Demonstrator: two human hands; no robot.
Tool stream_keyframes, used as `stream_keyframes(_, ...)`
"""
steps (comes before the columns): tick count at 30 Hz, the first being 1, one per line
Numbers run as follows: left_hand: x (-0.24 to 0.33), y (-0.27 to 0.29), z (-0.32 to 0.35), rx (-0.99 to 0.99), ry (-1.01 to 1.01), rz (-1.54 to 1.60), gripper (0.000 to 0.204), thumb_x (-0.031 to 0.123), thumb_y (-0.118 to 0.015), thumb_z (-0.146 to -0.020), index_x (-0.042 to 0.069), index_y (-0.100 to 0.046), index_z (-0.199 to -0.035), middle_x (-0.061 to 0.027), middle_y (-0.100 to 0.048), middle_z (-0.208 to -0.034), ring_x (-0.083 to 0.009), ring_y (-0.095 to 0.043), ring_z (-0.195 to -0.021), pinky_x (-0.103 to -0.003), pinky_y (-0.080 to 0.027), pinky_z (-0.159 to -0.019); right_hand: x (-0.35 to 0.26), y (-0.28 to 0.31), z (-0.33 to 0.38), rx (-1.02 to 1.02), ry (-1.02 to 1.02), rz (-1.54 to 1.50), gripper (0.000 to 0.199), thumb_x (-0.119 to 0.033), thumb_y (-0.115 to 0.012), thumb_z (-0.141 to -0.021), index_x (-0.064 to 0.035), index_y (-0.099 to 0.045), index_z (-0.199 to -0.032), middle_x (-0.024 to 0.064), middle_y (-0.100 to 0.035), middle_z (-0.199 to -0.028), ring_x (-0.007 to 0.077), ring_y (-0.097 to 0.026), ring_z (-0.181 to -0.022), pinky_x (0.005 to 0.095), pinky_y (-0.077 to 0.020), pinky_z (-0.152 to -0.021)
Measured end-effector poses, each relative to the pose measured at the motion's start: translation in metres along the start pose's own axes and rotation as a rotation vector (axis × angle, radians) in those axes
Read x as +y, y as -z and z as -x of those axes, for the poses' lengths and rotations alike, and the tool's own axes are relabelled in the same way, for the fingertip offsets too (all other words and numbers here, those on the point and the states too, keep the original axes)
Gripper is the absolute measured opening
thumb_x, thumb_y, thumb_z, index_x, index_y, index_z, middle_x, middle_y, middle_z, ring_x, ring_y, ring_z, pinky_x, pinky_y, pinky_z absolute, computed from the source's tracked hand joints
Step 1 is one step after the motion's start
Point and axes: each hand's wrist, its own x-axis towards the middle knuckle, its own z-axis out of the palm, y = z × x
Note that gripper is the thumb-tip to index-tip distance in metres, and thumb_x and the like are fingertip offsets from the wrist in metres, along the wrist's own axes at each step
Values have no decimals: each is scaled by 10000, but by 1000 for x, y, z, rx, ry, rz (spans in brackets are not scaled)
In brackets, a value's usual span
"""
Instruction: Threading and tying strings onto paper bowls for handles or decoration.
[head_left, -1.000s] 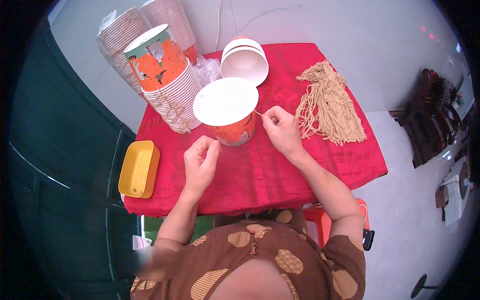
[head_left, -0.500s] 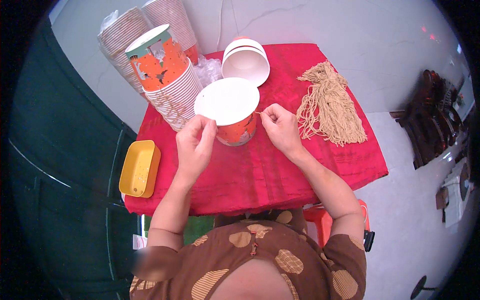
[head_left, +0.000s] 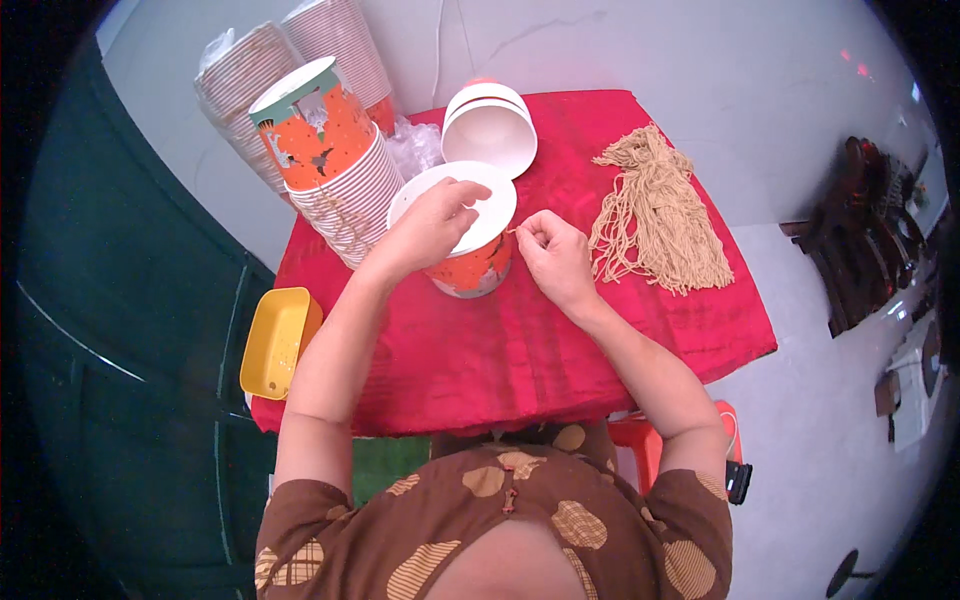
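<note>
An orange printed paper bucket [head_left: 470, 272] with a white inside stands upright on the red-covered table in front of me. My left hand [head_left: 432, 222] is over its open mouth, with the fingers reaching across toward the far right rim and curved slightly apart; nothing shows in them. At the bucket's right side, my right hand [head_left: 552, 250] pinches a short beige cord [head_left: 512, 231] close to the wall below the rim. Farther right lies a bundle of loose beige cords [head_left: 665, 215]. How the cord meets the bucket is too small to make out.
Nested paper buckets [head_left: 345, 195] stand at the back left, with plastic-wrapped stacks [head_left: 245, 90] behind. White bowl-shaped containers [head_left: 490, 135] lie tipped at the back, beside crumpled clear plastic [head_left: 415, 145]. A yellow tray [head_left: 280, 340] sits at the table's left edge.
My left hand has moved from the bucket's near-left rim up and right over its opening. My right hand stays nearly in place, pinching the cord.
</note>
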Motion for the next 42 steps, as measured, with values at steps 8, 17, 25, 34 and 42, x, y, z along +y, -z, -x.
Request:
stream_keyframes(8,-6,0,-16,-291,95,129,326,21,-524,-895,18,-599,-1213,-117,-618,-1167,-192,-561,-1102,-326,-438,-955,2,-1,0,6,-38,-46,146,-129,-609,-864,15,-626,-845,122,-636,-661,168,-625,-598,334,-473,-545)
stream_keyframes(17,17,9,3,-84,-76,44,272,37,-638,-821,23,-648,-1092,-140,-606,-1117,-287,-537,-1141,-380,-409,-1004,0,9,7,-72,-102,-325,152,-112,-603,-898,31,-644,-867,42,-650,-733,87,-592,-680,267,-477,-604)
stream_keyframes(25,20,-6,8,-46,-353,-92,148,31,-707,-751,37,-630,-878,-66,-613,-1055,-304,-466,-1224,-428,-390,-1027,-16,15,15,-131,-124,-544,137,-109,-606,-907,10,-644,-852,-23,-604,-737,38,-534,-676,216,-435,-585)
stream_keyframes(34,8,-3,0,47,-243,15,72,50,-656,-797,11,-605,-829,-110,-625,-1013,-313,-523,-1148,-411,-417,-972,-4,15,10,-53,-109,-374,142,-95,-592,-882,26,-636,-824,17,-625,-707,75,-562,-648,260,-457,-575)
stream_keyframes(42,-3,-4,0,182,-162,-32,120,105,-644,-817,-10,-612,-802,-149,-645,-868,-303,-596,-930,-394,-451,-845,11,9,2,6,-97,-192,159,-113,-592,-860,33,-630,-811,94,-654,-696,136,-612,-647,314,-490,-603)
